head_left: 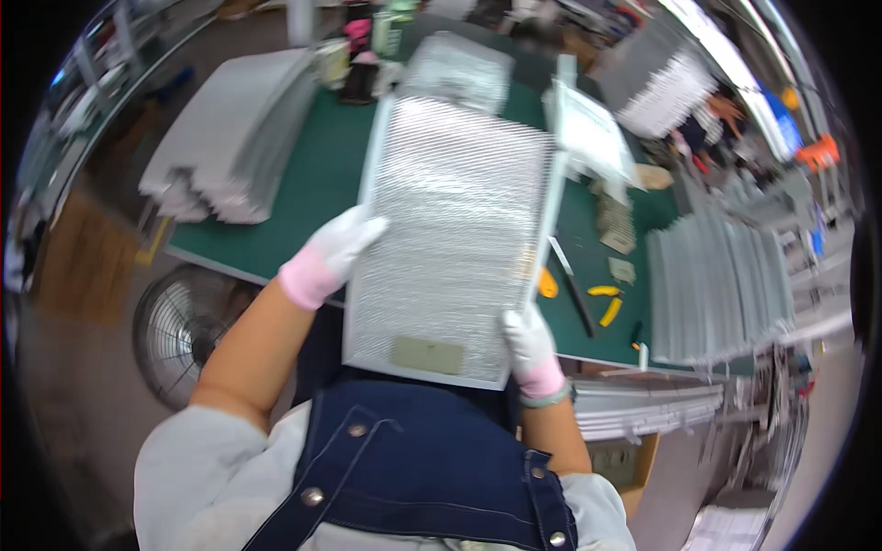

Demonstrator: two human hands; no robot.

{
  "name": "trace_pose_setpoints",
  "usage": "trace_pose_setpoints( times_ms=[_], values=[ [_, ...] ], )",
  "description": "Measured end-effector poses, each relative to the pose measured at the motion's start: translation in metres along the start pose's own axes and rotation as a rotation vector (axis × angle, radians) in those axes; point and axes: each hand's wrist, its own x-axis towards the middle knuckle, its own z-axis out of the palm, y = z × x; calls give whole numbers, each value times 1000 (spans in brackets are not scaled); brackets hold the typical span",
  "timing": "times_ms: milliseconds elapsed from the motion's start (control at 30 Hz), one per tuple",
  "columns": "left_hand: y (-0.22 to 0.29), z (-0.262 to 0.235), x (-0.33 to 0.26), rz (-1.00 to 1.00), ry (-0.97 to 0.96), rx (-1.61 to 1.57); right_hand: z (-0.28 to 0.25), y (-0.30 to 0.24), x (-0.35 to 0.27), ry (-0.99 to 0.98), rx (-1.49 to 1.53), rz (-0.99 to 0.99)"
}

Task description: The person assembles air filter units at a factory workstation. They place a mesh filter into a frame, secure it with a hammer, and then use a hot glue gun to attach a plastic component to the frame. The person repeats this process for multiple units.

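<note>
I hold a silver mesh panel, rectangular and thin-framed, tilted in front of my apron over the table's near edge. My left hand, in a white glove with a pink cuff, grips its left edge with the fingertips over the front. Lower on the opposite edge, my right hand, gloved alike, is closed on the frame. A grey-green rectangular patch sits near the panel's bottom edge. The fingers behind the panel are hidden.
On the green table lie stacked pale panels, yellow-handled pliers, a black-handled tool and clear-wrapped pieces. Upright grey strips crowd the right end. A round fan stands at the lower left.
</note>
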Motion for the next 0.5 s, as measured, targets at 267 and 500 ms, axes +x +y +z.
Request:
trace_pose_setpoints(
  times_ms=[267, 500],
  values=[
    [-5, 1, 12, -47, 227, 134, -5, 5, -5, 36, 15, -16],
    [17, -2, 18, -35, 205, 283, -8, 2, -7, -1, -11, -30]
  ],
)
